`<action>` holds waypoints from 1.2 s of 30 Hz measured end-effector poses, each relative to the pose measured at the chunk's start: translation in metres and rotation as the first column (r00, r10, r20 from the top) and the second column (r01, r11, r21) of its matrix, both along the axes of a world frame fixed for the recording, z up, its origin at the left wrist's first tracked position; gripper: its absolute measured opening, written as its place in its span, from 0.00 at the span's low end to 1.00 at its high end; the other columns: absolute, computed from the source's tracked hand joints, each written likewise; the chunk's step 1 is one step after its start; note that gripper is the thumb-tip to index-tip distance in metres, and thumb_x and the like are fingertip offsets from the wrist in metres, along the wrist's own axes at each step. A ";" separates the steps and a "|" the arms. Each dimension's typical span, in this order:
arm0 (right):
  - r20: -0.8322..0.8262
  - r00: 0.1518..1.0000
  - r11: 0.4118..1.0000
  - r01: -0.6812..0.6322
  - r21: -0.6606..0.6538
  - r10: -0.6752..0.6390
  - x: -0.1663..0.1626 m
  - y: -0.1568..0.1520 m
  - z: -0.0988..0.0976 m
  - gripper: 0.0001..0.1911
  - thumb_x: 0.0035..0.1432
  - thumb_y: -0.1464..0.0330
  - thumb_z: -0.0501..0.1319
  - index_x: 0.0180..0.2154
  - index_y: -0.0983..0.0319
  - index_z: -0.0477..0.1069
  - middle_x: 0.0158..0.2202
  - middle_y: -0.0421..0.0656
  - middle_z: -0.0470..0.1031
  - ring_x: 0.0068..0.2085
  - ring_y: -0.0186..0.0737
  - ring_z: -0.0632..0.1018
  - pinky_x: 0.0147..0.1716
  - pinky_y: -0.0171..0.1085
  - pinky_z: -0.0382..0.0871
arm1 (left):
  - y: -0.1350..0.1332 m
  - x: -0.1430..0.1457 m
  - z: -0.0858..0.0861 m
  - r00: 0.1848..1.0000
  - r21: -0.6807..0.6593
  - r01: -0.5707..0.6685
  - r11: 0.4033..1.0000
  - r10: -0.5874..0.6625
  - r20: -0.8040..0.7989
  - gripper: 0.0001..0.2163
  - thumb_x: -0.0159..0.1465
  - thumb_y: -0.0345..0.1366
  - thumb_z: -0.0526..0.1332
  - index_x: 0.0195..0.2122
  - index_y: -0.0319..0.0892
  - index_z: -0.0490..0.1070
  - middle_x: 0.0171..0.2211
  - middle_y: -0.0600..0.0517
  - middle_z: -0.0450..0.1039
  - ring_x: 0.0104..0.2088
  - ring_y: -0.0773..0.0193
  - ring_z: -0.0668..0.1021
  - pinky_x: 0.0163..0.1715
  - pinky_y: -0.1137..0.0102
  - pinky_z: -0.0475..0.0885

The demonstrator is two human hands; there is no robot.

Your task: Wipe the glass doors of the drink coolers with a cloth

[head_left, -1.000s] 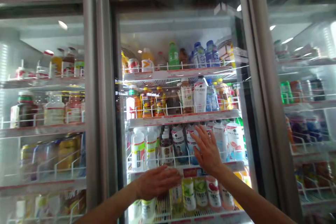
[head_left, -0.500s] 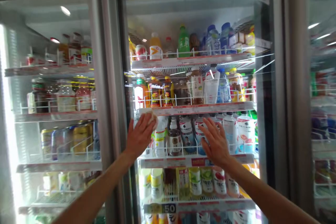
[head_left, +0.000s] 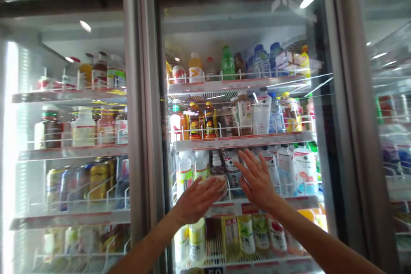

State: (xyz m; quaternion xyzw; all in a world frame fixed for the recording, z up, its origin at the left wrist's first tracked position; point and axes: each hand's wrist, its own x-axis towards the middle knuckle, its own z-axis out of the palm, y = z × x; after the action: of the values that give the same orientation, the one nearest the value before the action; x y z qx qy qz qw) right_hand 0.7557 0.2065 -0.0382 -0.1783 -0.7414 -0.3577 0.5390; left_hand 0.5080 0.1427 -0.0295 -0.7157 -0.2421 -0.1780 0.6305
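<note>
Since the frame half a second ago, the left hand [head_left: 199, 199] has swept toward four o'clock, from near the frame's edge to a place near the right hand [head_left: 258, 180], which has stayed almost where it was; the view has also tilted, so that the door's top rail shows again. Both hands are raised before the glass door [head_left: 221, 17] of a drinks cooler, which runs from twelve to six o'clock through the middle of the view. The left fingers are stretched out flat and close together, pointing toward two o'clock; a pale, cloth-like piece [head_left: 222, 188] at their tips is too blurred to make out, and I cannot tell whether they press it. The right fingers are open and spread, pointing toward eleven o'clock, with contact against the pane unclear.

Behind the glass, a dark bottle with a white cap [head_left: 217, 163] stands at one o'clock from the left hand, partly hidden by its fingers. Two yellow-capped bottles [head_left: 210, 122] are at twelve o'clock from that hand, one shelf higher. A large bottle with a fruit label [head_left: 305, 169] stands toward three o'clock from the right hand.
</note>
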 end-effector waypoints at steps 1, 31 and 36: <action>-0.004 1.000 1.000 0.005 0.003 -0.005 -0.001 0.000 0.000 0.20 0.59 0.71 0.51 0.54 0.60 0.62 0.61 0.50 0.59 0.65 0.45 0.53 0.61 0.53 0.43 | 0.001 -0.001 0.005 1.000 0.001 -0.009 1.000 0.009 0.022 0.22 0.64 0.32 0.50 0.60 0.49 0.55 0.62 0.54 0.53 0.64 0.65 0.52 0.64 0.60 0.42; -0.156 0.988 0.999 0.016 0.029 -0.012 0.043 0.015 0.031 0.22 0.60 0.73 0.49 0.56 0.61 0.59 0.60 0.51 0.60 0.65 0.44 0.54 0.60 0.53 0.48 | 0.037 0.044 0.142 0.910 0.141 -0.030 0.990 -0.031 0.413 0.19 0.65 0.35 0.49 0.58 0.45 0.59 0.63 0.48 0.54 0.64 0.61 0.52 0.62 0.58 0.49; -0.195 0.972 0.991 -0.132 0.025 0.134 0.033 0.008 0.054 0.24 0.60 0.72 0.47 0.59 0.59 0.55 0.60 0.49 0.60 0.64 0.43 0.56 0.59 0.53 0.52 | 0.055 0.081 0.135 0.777 0.234 -0.041 0.971 -0.117 0.619 0.21 0.65 0.37 0.47 0.59 0.42 0.56 0.63 0.44 0.51 0.65 0.58 0.50 0.62 0.54 0.44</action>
State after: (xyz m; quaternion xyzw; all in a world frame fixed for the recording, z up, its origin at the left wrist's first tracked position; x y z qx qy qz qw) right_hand 0.7892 0.2145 0.0161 -0.1596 -0.6927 -0.3059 0.6334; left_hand 0.5888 0.1982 0.1055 -0.5403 -0.4011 -0.4465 0.5898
